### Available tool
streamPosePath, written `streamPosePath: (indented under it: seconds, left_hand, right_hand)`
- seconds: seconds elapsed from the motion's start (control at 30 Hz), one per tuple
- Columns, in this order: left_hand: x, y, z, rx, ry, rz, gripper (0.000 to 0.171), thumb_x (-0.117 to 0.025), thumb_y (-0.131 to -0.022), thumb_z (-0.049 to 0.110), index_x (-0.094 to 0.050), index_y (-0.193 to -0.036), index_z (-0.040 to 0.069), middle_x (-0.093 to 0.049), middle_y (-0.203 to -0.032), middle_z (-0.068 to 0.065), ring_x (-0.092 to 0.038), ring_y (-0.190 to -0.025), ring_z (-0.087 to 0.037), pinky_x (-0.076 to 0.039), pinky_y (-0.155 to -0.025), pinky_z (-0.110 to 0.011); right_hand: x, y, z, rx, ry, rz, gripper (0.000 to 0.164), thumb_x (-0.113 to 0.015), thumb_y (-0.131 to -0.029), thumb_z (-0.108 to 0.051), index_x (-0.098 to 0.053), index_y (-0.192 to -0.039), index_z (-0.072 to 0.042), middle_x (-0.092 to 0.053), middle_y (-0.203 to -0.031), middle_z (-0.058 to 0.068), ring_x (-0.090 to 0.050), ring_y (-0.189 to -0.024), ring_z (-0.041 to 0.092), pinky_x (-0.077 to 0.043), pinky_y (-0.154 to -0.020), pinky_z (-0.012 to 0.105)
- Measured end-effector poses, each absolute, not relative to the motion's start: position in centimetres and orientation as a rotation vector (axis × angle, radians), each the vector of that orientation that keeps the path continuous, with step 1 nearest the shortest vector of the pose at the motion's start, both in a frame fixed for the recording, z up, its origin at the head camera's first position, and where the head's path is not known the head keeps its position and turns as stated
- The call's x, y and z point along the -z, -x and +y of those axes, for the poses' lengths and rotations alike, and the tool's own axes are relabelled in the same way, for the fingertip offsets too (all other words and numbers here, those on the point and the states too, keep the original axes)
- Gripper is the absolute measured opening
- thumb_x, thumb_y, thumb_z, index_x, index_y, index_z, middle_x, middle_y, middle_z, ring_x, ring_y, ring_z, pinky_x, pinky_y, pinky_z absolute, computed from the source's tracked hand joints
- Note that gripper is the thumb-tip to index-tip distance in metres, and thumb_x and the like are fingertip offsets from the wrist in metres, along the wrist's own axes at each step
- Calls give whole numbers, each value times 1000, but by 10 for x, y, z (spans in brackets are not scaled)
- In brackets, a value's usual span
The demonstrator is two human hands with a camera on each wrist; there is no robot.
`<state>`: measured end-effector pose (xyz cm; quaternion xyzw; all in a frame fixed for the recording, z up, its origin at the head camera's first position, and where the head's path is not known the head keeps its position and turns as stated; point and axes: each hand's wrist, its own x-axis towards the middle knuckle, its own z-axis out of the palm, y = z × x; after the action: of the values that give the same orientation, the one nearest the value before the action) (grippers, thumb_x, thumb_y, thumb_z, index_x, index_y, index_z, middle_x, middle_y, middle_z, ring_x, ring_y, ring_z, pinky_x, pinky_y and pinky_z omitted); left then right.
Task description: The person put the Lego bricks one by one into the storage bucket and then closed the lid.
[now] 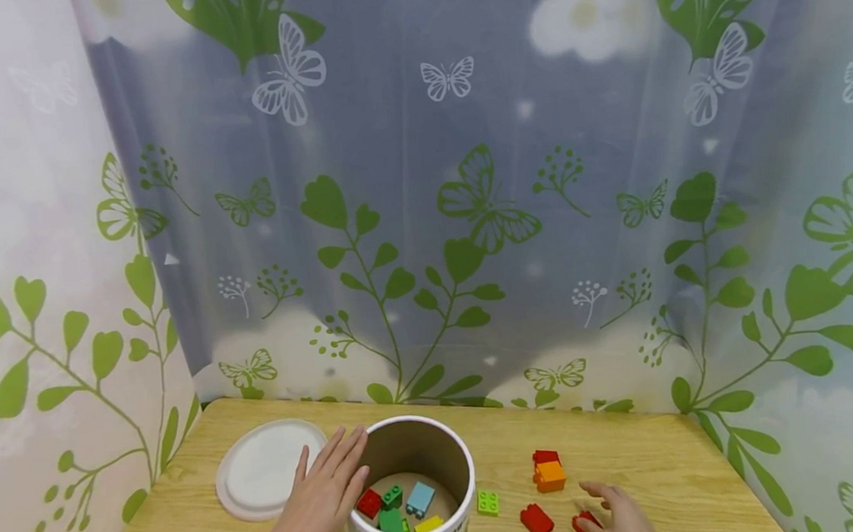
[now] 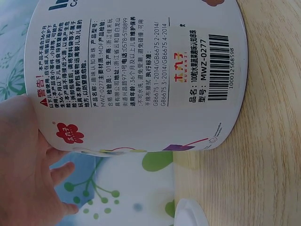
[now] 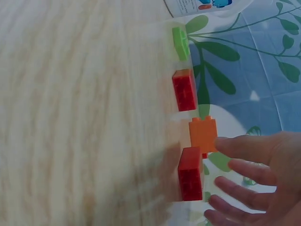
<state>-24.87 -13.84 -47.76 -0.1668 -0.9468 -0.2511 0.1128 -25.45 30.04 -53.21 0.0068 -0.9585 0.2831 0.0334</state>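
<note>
My left hand (image 1: 331, 490) lies with straight fingers against the left rim of a round white bucket (image 1: 469, 496). In the left wrist view, the bucket's printed label (image 2: 188, 70) fills much of the picture beside that hand. Red, green, blue and yellow toy building bricks lie inside the bucket. At the table's right, my right hand (image 1: 623, 522) reaches over a red brick (image 1: 587, 529), fingers extended and spread. The right wrist view shows this red brick (image 3: 190, 174) in front of the fingers, with nothing gripped.
Between the bucket and my right hand lie a lime green brick (image 1: 488, 503) and another red brick (image 1: 537, 522). Farther back an orange brick (image 1: 550, 477) sits against a red one (image 1: 546, 457). A white round lid (image 1: 269, 462) lies left of the bucket. A patterned curtain (image 1: 423, 216) hangs behind the table.
</note>
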Motion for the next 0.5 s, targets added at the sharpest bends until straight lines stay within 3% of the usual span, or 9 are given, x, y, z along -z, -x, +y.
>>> streamPosePath:
  seconds: [0.2, 0.5]
  left_hand:
    - [478, 249, -139, 739, 488, -2776, 55, -41, -109, 44, -43, -156, 16, -37, -162, 1, -26, -153, -27, -10, -119, -69]
    - [481, 250, -138, 686, 499, -2741, 53, -42, -109, 42, -45, -155, 16, -40, -161, 2, -29, -152, -27, -14, -117, -69]
  right_hand:
    - [538, 257, 302, -880, 61, -3058, 48, -87, -79, -19, -69, -120, 0, -64, -100, 8, -66, -85, 25, -56, -72, 42]
    - [538, 258, 300, -817, 143, -3161, 40, -85, -80, -13, -70, -114, 1, -60, -97, 10, -59, -83, 21, -51, -73, 36]
